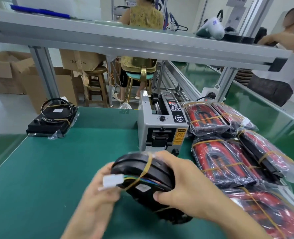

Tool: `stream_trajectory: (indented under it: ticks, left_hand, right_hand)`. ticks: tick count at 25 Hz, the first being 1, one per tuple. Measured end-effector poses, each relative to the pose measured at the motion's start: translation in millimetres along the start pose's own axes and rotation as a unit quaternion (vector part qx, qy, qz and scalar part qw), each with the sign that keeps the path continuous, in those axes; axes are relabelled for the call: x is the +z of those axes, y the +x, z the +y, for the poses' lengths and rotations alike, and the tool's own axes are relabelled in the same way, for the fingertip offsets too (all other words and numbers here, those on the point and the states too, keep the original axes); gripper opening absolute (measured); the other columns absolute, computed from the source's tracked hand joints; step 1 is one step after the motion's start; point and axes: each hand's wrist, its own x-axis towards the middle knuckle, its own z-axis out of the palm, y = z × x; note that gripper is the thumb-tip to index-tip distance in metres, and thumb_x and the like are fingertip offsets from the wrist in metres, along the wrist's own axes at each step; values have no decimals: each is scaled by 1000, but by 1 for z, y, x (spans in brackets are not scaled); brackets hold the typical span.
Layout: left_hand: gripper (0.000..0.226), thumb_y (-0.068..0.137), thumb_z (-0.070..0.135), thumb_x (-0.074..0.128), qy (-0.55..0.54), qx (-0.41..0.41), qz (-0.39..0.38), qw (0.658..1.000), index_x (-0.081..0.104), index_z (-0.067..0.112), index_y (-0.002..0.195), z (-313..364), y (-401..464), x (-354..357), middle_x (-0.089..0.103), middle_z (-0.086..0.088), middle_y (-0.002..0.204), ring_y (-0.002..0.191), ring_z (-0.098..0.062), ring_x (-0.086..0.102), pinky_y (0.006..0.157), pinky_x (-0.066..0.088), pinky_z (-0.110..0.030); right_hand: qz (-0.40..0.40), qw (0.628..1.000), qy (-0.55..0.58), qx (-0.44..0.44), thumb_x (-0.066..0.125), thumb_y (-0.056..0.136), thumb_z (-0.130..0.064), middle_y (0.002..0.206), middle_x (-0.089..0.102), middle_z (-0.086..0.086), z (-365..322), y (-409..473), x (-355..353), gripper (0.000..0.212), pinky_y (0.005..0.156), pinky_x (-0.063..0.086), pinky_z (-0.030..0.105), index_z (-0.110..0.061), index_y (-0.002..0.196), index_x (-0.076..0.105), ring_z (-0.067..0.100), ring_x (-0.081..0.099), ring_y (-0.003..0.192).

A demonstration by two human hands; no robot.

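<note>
A black bagged unit (139, 171) with coiled cable and rubber bands is lifted above the green mat (56, 169), near the front middle. My right hand (182, 185) grips its right side, fingers over the top and thumb underneath. My left hand (98, 197) pinches the white connector (112, 181) on coloured wires at the unit's left side.
A grey tape dispenser machine (161, 123) stands just behind the hands. Several bagged red-and-black units (223, 157) are piled at the right. Another black bagged unit (53, 118) lies at the far left of the mat. An aluminium shelf (125, 42) crosses overhead; other people work beyond.
</note>
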Motion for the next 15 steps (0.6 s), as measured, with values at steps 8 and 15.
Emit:
stream_trajectory:
  ticks: [8,15]
  left_hand:
    - [36,74,42,71,451,38,-166,876,64,49,108,44,12,21,62,21,119,108,0,59,95,42,-21]
    - [11,66,27,70,338,-38,-39,940,71,16,67,28,18,24,64,1,64,60,-11,56,59,44,-18]
  right_hand:
    - [-104,944,-305,-71,71,72,-30,104,63,0,2,33,24,84,71,41,33,-29,139,22,29,59,96]
    - [-104,987,-125,10,58,77,-69,107,66,-20,14,29,5,47,91,47,30,-40,114,58,0,60,97]
